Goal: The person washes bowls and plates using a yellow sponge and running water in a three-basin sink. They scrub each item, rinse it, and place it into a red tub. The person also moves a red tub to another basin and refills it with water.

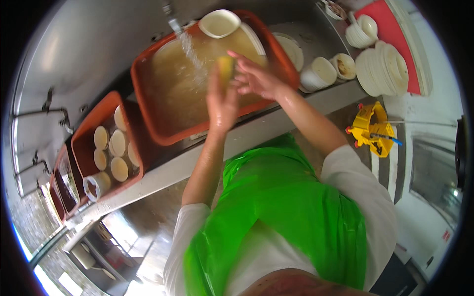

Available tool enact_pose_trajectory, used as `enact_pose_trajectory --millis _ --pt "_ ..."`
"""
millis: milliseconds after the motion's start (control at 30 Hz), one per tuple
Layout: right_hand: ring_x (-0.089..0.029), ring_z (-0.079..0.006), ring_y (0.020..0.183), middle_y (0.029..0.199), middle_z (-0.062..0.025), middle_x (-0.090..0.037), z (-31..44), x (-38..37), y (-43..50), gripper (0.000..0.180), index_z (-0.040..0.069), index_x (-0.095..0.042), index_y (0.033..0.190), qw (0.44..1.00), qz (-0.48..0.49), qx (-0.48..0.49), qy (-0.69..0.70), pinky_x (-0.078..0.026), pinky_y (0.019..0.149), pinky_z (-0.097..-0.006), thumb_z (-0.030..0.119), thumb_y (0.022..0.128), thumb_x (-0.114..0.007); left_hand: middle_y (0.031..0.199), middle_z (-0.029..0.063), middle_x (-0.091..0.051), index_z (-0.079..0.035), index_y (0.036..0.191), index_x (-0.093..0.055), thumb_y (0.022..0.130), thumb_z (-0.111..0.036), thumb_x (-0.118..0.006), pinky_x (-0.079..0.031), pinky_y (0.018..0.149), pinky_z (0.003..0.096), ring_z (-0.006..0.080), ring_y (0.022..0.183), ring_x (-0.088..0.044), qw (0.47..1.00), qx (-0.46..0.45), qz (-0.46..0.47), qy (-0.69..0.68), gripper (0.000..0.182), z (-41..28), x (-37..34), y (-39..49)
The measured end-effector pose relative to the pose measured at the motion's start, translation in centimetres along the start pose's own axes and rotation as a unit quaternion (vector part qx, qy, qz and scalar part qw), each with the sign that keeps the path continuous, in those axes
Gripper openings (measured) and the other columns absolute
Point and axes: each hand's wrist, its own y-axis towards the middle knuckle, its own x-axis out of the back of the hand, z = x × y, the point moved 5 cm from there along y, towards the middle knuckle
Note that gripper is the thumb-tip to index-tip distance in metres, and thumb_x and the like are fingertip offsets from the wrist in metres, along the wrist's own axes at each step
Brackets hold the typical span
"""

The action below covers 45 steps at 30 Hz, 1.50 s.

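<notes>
A yellow sponge (225,70) with a darker side is in my left hand (222,98), its outline blurred. Just to the right, my right hand (259,78) has its fingers apart, close to the sponge and apparently empty. Both wet hands are above an orange-brown plastic tub (137,87) of cloudy water (174,103). A stream from the faucet (174,25) pours into it left of my hands. At the tub's far side sits a cream bowl (220,24). A white rim of submerged dishware (253,37) shows beside that bowl.
Left, a second tub (117,101) holds several pale round cups (119,169). To the right stand stacked bowls (319,74), a bowl with food residue (345,66) and stacked plates (383,70). A metal counter edge (166,174) runs before me; a yellow mop bucket (372,129) is on the floor.
</notes>
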Motion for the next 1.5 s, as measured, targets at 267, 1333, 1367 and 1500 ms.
enact_pose_trajectory --millis 267,1333,1367,1500 --pt "-0.064 -0.0218 0.106 0.11 -0.0131 -0.067 0.5 30.3 -21.5 0.029 0.007 -0.057 0.116 0.949 -0.288 0.109 0.064 -0.055 0.083 -0.0318 -0.003 0.088 -0.057 0.12 0.0195 -0.069 0.0 0.129 -0.062 0.098 -0.022 -0.059 -0.051 0.095 0.0369 0.0278 0.11 -0.069 0.986 0.037 0.164 0.023 0.038 6.9 -32.3 9.5" --pt "-0.064 -0.019 0.083 0.094 -0.0071 -0.066 -21.8 48.0 -57.8 0.027 0.008 -0.067 0.107 0.787 -0.506 -0.32 0.147 -0.054 0.073 -0.0342 -0.001 0.083 -0.058 0.155 0.0255 -0.034 0.006 0.146 -0.039 0.094 -0.007 -0.052 -0.032 0.117 0.0496 0.0417 0.143 -0.035 0.797 -0.211 0.385 0.414 0.055 44.6 -62.4 23.0" --pt "-0.064 -0.0186 0.083 0.095 -0.0068 -0.067 -21.3 47.4 -57.3 0.027 0.008 -0.067 0.107 0.794 -0.499 -0.315 0.144 -0.054 0.073 -0.0341 -0.001 0.083 -0.058 0.154 0.0256 -0.036 0.005 0.146 -0.04 0.093 -0.006 -0.052 -0.034 0.116 0.048 0.0422 0.142 -0.037 0.792 -0.228 0.393 0.408 0.055 44.5 -61.8 23.0" --pt "-0.065 -0.0206 0.08 0.093 -0.0078 -0.067 -21.6 46.1 -57.9 0.027 0.007 -0.067 0.107 0.769 -0.515 -0.343 0.163 -0.054 0.073 -0.0344 -0.001 0.083 -0.058 0.151 0.0232 -0.042 0.004 0.143 -0.044 0.089 -0.002 -0.051 -0.043 0.111 0.0415 0.0387 0.14 -0.042 0.766 -0.251 0.414 0.423 0.054 43.9 -59.5 22.2"
